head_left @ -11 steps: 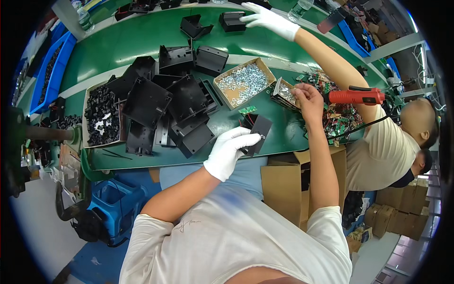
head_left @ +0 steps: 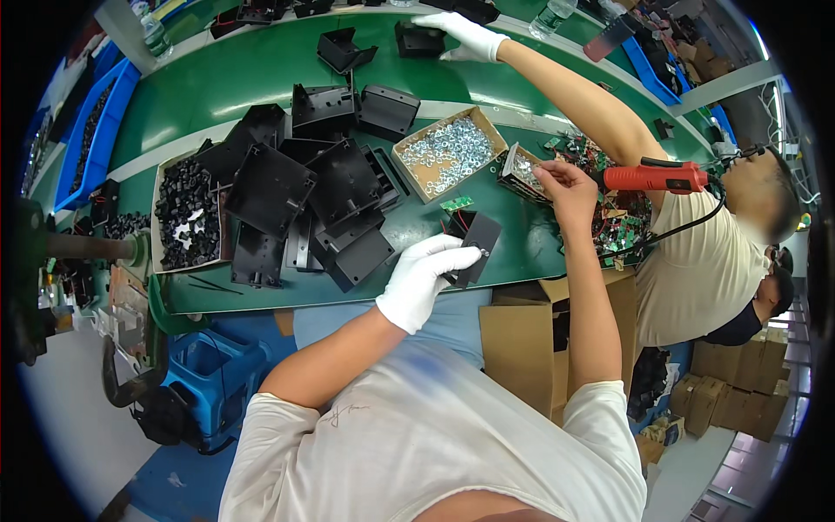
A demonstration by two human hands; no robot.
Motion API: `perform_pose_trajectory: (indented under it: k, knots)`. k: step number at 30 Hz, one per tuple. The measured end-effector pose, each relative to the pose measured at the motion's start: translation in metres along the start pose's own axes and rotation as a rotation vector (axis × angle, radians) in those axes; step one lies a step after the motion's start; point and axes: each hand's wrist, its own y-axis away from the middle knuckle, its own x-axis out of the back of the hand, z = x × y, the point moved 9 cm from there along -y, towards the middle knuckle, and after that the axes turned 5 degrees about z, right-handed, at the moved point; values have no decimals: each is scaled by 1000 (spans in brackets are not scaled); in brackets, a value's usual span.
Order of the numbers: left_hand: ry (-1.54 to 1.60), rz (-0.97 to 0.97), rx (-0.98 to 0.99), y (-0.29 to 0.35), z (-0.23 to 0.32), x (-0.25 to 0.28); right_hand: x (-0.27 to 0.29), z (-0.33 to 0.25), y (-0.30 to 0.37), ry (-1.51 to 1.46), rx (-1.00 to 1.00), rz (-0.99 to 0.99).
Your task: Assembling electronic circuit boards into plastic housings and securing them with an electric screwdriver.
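Judging by how things lie, one piece is partway through while many others seem untouched: the black housing (head_left: pixel 481 237) at the table's near edge has a small green board (head_left: pixel 456 204) beside its upper end, with red wires (head_left: pixel 443 226) near it, and a shiny metal bit, too small to identify, sits on its face by the fingertips. Whether the board is fixed to the housing cannot be told. To the left, a pile of black housings (head_left: pixel 270 187) lies heaped with no boards seen on them, and a heap of circuit boards (head_left: pixel 622 233) spreads at the right, so much appears left to do. The person's left hand (head_left: pixel 417 283), gloved in white, comes up from the lower left and holds the housing, fingers wrapped about its side and a tip pressed near the shiny bit. The bare right hand (head_left: pixel 570 193) is raised with its forearm nearly vertical, thumb and fingers drawn narrow at the rim of a small box (head_left: pixel 520 184) of tiny metal parts; whether they pinch anything cannot be told. Just left of that stands a cardboard tray (head_left: pixel 492 129) of metal rings. Across the table, a co-worker's gloved hand (head_left: pixel 470 38) touches another black housing (head_left: pixel 419 40).
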Motion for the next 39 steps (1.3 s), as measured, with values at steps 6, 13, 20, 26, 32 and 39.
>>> perform_pose_trajectory:
  k: [6, 13, 20, 26, 32, 39]
  knots:
    - [-15, 17, -8, 1, 2, -1, 6, -17, 8, 276, 180, 86]
    - [-13, 38, -26, -2, 3, -1, 7, -62, 55, 90, 220, 119]
    - [-52, 80, -64, -2, 5, -2, -30, -83, 131, -311, -171, -282]
    - [-109, 98, -76, -4, 5, 1, -32, -74, 129, -195, -197, -333]
    - [-51, 88, -29, -2, 5, 2, -27, -83, 95, -129, -41, -178]
    - [-1, 48, -27, -2, -2, 8, -105, -88, 23, 449, 353, -275]
